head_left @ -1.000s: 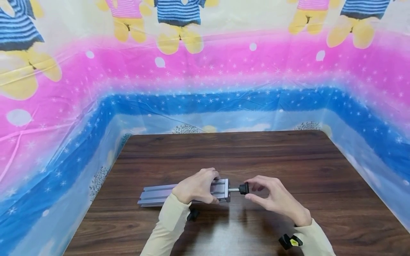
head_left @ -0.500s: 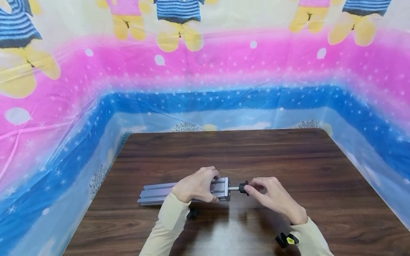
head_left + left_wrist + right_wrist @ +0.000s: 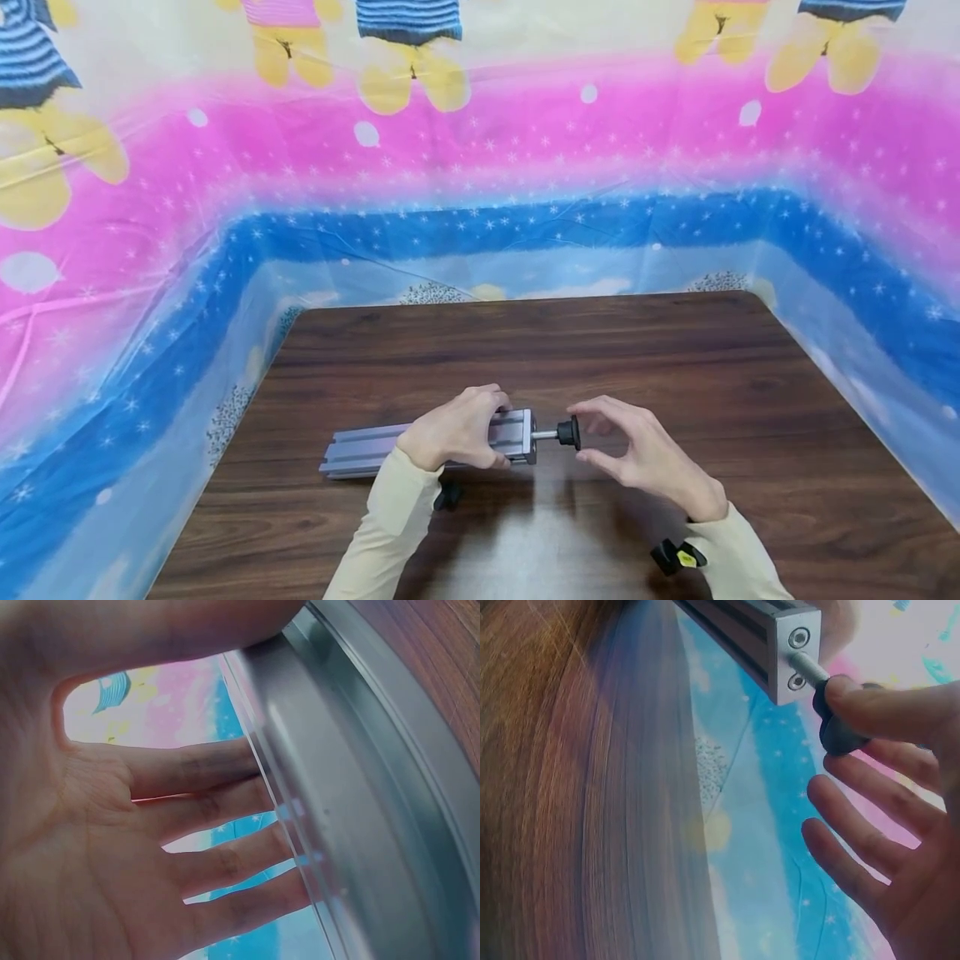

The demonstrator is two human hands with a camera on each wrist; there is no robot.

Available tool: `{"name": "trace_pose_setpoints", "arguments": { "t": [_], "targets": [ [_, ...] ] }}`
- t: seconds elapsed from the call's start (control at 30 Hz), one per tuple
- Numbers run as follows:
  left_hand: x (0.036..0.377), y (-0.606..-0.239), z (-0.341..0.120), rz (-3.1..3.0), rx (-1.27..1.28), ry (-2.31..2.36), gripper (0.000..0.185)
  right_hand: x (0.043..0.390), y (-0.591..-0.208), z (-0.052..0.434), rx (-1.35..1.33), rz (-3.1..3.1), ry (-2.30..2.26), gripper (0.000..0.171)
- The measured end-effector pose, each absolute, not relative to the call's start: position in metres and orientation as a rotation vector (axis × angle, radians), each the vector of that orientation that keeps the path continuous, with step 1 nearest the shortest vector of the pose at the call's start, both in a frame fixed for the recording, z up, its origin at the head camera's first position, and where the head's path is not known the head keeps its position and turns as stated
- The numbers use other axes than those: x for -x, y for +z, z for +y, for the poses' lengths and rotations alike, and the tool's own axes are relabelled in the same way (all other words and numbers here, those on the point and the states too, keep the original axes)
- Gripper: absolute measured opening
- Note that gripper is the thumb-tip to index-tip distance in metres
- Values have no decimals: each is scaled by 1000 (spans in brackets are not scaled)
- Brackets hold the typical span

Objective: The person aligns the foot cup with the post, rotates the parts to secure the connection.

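A long grey aluminum profile [image 3: 363, 450] is held level near the middle of the wooden table. My left hand [image 3: 457, 429] grips it near its right end, thumb on the near side and fingers on the far side. In the left wrist view, the fingertips end at the edge of the grooved profile [image 3: 337, 750]. A threaded rod [image 3: 545, 434] sticks out of the end plate [image 3: 784, 656], between two bolts. On its outer end sits a black lobed knob [image 3: 570, 433]. My right hand [image 3: 652, 450] has thumb and index finger at opposite sides of this knob, other fingers spread.
The dark wooden table [image 3: 525, 350] extends around the profile. A printed pink and blue cloth [image 3: 480, 167] hangs behind it and along both sides. Black wrist cameras are worn at the right wrist [image 3: 667, 557] and left wrist [image 3: 447, 497].
The right thumb and index finger closed on the knob half a second ago and are now spread wider around it. The knob has turned. The left hand keeps its grip on the profile.
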State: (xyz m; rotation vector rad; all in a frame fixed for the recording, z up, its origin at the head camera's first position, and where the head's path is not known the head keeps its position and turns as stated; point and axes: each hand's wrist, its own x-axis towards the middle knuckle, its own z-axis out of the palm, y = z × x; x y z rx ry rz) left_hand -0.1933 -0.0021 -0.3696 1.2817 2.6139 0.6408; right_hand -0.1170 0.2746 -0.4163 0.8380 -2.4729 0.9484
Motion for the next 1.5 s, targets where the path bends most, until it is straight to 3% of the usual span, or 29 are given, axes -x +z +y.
{"name": "trace_pose_setpoints", "arguments": {
  "t": [0.73, 1.0, 1.17, 1.33, 1.5],
  "targets": [
    [193, -370, -3, 2604, -1245, 631, 52, 120, -416, 268, -638, -2655, 1061, 7],
    [193, -370, -3, 2603, -1252, 639, 52, 123, -416, 267, -599, -2707, 1009, 24],
    [193, -370, -3, 2602, -1261, 638, 52, 119, -415, 272, -617, -2697, 991, 12],
    [194, -369, -4, 2607, -1265, 640, 51, 118, -416, 275, -791, -2567, 920, 48],
    [194, -369, -3, 2605, -1266, 636, 51, 120, -416, 274, -794, -2568, 935, 35]
  ]
}}
